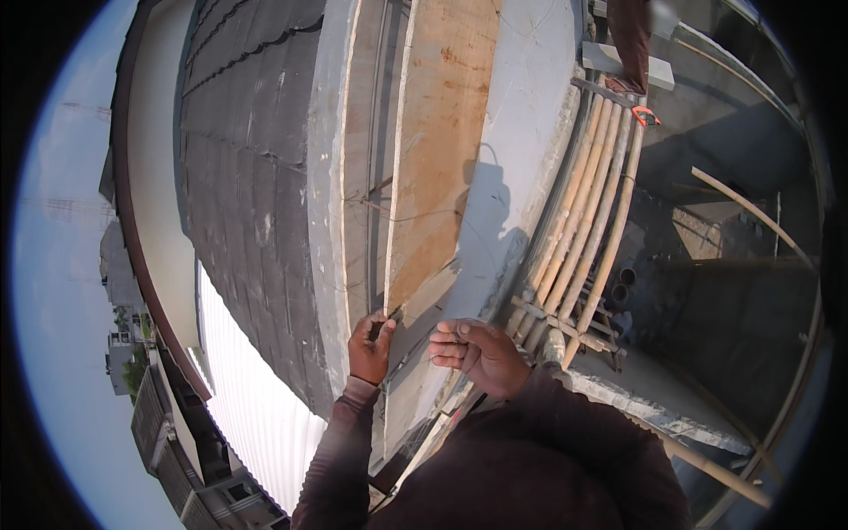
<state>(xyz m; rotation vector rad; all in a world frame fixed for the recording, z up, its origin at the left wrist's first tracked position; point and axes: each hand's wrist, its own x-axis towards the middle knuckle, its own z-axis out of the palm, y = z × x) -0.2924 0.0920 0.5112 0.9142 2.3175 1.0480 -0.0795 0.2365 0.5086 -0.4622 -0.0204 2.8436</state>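
My left hand (370, 352) grips the lower part of a long pale-edged panel (393, 247) at its left edge, beside a brown-stained board face (442, 132). My right hand (481, 356) is just to the right, fingers bent and thumb near the index fingertip; whether anything thin is between them, I cannot make out. Thin wires (389, 212) cross the gap between the panel and another pale edge (343, 177) further left. A grey concrete strip (521, 88) runs along the panel's right, with shadows on it.
Dark roof tiles (247, 221) and white corrugated roofing (243, 371) lie left. Right, bamboo poles (587, 221) form a platform over a drop (724, 318). At the top stands another person's leg (629, 40), near an orange-handled tool (645, 117).
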